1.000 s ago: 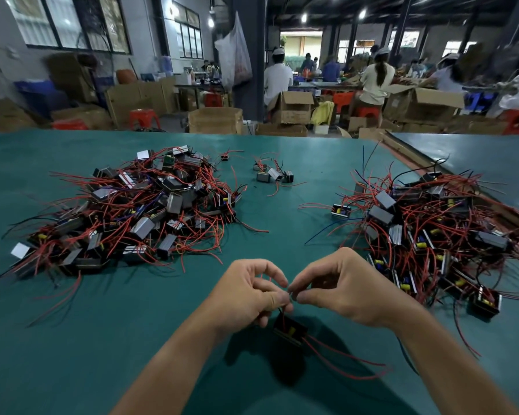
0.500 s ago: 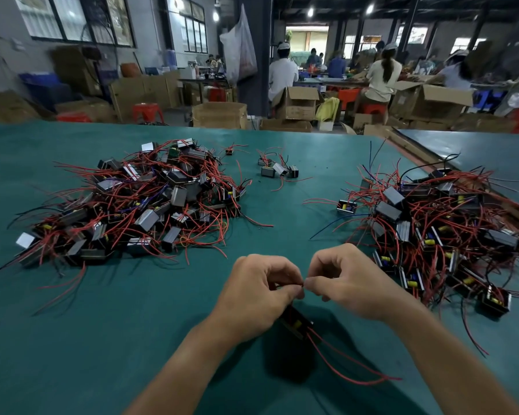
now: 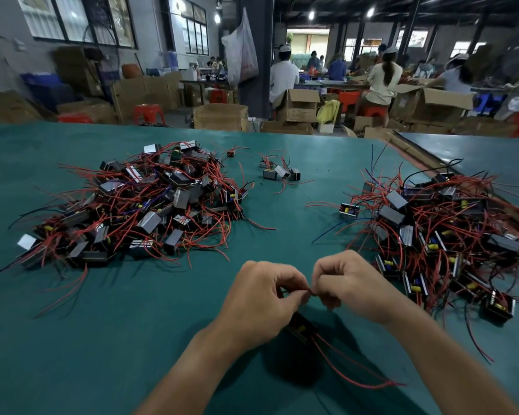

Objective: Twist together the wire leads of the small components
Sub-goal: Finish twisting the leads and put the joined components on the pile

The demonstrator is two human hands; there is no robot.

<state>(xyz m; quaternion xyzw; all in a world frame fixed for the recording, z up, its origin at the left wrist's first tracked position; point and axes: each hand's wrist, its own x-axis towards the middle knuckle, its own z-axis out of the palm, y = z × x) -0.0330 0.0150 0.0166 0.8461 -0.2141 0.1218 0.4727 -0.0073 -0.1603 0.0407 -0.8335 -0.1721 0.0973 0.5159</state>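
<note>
Green matting covers the worktable [image 3: 117, 339], and the two hands meet low over its near middle. The left hand [image 3: 261, 301] has its fingers curled, thumb and forefinger pressed together on the thin wire ends [image 3: 310, 292]. The right hand [image 3: 354, 283] pinches the same wire ends from the other side, its remaining fingers tucked in. The fingertips of both hands almost touch. A small black component [image 3: 300, 329] with a yellow part hangs tilted just below the left hand, and its red leads [image 3: 357, 375] trail off to the right above the table.

A big heap of components [image 3: 138, 205] tangled in red wire lies to the left, a second heap [image 3: 447, 229] to the right. Between them sit a few loose pieces [image 3: 279, 172] farther back.

Beyond the table's far edge stand cardboard boxes [image 3: 221, 116]. One open box [image 3: 297, 104] has its flaps up, but what is inside cannot be told. Workers [image 3: 283, 76] sit at benches behind.
</note>
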